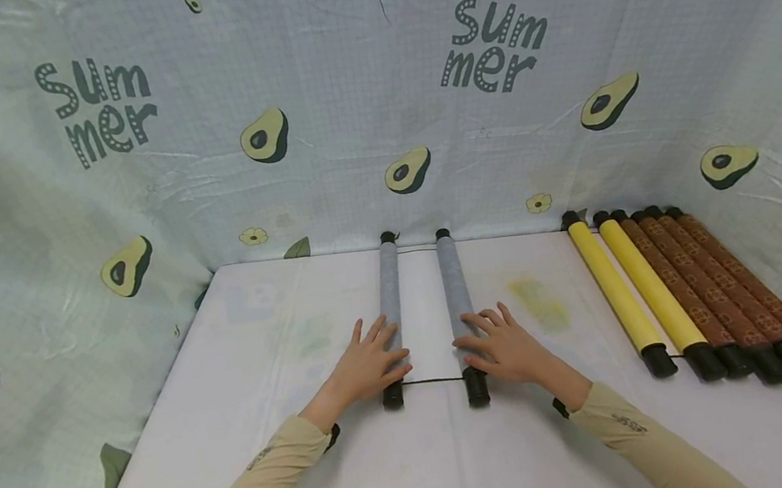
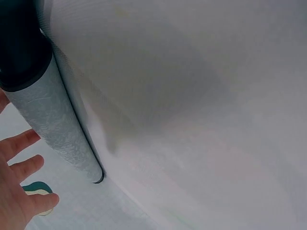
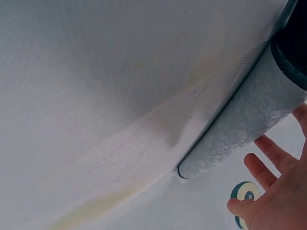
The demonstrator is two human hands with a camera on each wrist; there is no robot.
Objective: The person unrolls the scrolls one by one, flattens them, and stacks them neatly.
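Risk, judged: uneven push could skew left grey roll (image 1: 388,278) against right grey roll (image 1: 451,269) on worktop (image 1: 319,474); dark cord (image 1: 432,380), spanning gap between your hands, could then tug or snag. Your left hand (image 1: 371,361) — fingers spread, unclenched, resting on left grey roll, nothing gripped. Your right hand (image 1: 505,345) — likewise loose, fingers touching right grey roll. Yellow rolls (image 1: 607,279): well apart, to right of right hand.

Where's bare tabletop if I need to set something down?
Widest: the white table from the patterned cloth at left to the left grey roll, though the left forearm crosses it. Next: between the right grey roll and the yellow rolls, beyond the right grip. Crowded: the right side, where brown rolls lie packed beside yellow ones.
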